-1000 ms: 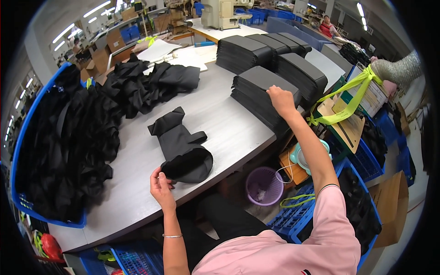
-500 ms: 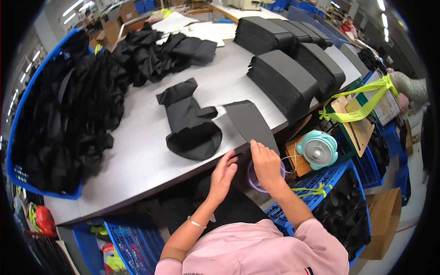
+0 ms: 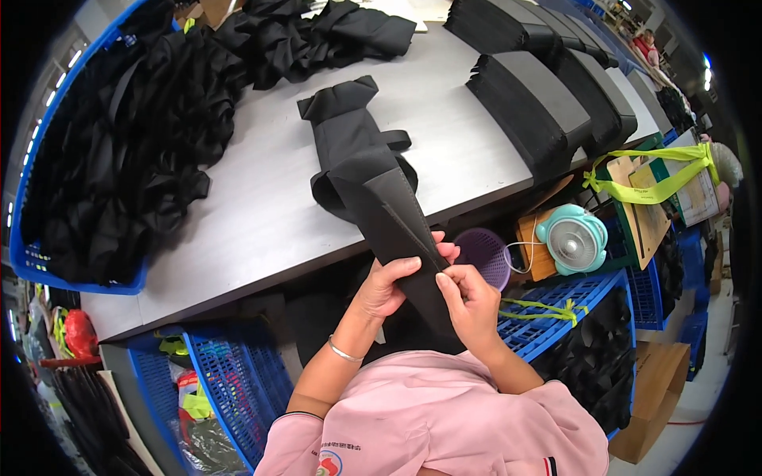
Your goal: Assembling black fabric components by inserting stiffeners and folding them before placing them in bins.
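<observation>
Both hands hold one flat black fabric panel (image 3: 390, 218) up off the grey table (image 3: 262, 206), close to my chest. My left hand (image 3: 384, 287) grips its left edge with the thumb across the front. My right hand (image 3: 470, 305) pinches its lower right edge. The panel's far end reaches over a folded black fabric piece (image 3: 349, 135) lying on the table. Stacks of the same flat black panels (image 3: 540, 99) stand at the table's right end.
A big heap of black fabric (image 3: 119, 151) fills a blue bin (image 3: 32, 258) at the left. More black fabric (image 3: 317, 36) lies at the back. Below the table's right edge are a purple basket (image 3: 484, 252), a small teal fan (image 3: 573, 238) and blue crates (image 3: 556, 313).
My right hand took a panel from the right stack and brought it toward me. Both hands now grip it, raised and tilted in front of my chest.
</observation>
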### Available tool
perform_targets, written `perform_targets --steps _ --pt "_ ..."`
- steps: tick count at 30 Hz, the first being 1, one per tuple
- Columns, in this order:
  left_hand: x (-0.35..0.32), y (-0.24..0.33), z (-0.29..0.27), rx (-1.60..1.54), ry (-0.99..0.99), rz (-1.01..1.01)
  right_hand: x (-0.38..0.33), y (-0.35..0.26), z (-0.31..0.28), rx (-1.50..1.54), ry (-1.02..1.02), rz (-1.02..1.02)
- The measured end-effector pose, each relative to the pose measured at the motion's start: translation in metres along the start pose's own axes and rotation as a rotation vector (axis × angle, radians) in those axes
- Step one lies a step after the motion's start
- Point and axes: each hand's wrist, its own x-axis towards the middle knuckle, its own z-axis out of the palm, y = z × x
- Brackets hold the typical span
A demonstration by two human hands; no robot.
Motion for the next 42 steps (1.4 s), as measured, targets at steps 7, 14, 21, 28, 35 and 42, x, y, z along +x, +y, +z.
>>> perform_targets --steps 7,14,21,28,35,42 --pt "-0.020 0.011 -0.003 0.110 0.181 0.044 0.000 0.005 0.013 -0.257 0.056 -0.206" --pt "-0.030 0.006 -0.001 0.541 0.280 0.151 0.004 0.021 0.002 0.025 -0.339 0.096" --pt "-0.013 0.047 -0.023 1.771 0.874 0.828 0.017 0.033 -0.003 -0.200 -0.229 -0.170" --pt "0.035 0.077 -0.030 1.745 0.761 0.787 0.028 0.009 0.002 -0.348 -0.233 -0.217" --pt "0.030 0.047 0.015 1.854 0.164 0.783 0.071 0.015 0.033 -0.478 -0.142 -0.352" --pt "0.007 0.035 0.034 1.817 0.018 0.764 0.089 0.064 0.053 -0.197 -0.107 -0.417"
